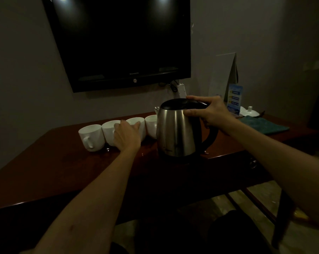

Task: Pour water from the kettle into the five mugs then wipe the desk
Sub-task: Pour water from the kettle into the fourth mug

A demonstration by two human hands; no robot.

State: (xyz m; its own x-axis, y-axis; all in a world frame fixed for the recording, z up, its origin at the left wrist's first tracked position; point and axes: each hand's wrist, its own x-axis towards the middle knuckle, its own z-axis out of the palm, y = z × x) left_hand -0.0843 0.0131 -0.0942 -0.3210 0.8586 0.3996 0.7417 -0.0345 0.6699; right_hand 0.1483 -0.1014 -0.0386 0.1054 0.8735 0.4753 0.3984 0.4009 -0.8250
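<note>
A steel kettle (pixel 175 131) with a black lid and handle stands on the dark wooden desk (pixel 63 167). My right hand (pixel 210 112) grips the top of its handle. White mugs stand in a row to its left: the leftmost mug (pixel 91 137), a second mug (pixel 109 131), a third mug (pixel 136 122) and a fourth mug (pixel 151 125). A further mug is mostly hidden behind the kettle. My left hand (pixel 126 133) rests against the second and third mugs with its fingers extended. A teal cloth (pixel 265 125) lies on the desk at the right.
A wall-mounted TV (pixel 118 43) hangs above the desk. At the back right stand a blue card stand (pixel 234 99) and white dishes with a lidded pot (pixel 249 111). Small water drops (pixel 107 149) glint on the desk near the mugs. A drawer knob (pixel 253 164) sits on the desk front.
</note>
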